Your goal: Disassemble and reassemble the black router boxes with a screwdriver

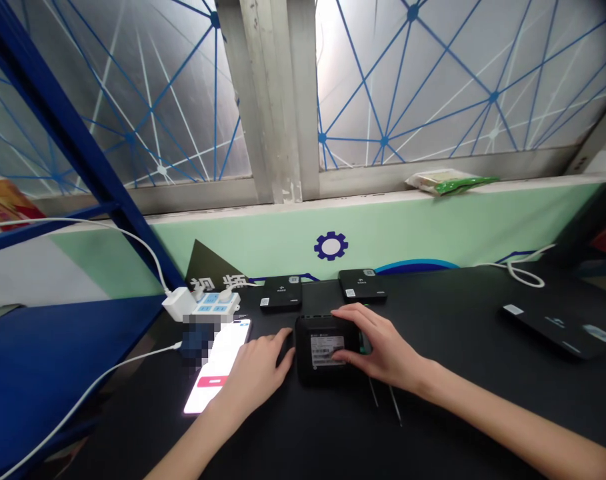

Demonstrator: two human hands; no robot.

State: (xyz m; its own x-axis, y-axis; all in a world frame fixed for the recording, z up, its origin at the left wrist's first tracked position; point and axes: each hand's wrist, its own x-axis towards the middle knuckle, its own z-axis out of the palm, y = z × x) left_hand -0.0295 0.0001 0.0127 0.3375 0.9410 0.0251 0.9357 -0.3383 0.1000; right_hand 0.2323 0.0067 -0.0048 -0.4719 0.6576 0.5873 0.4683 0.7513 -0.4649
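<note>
The right hand (383, 343) holds the black box (327, 347) between thumb and fingers, apparently steadying it. The left hand (265, 360), fingers slightly parted, sits at its left edge. Shifting the box calls for even pressure from both sides.

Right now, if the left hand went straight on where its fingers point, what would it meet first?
Most likely the left edge of the black box that the right hand grasps. The left hand sits so close that I can't tell whether it already touches.
</note>
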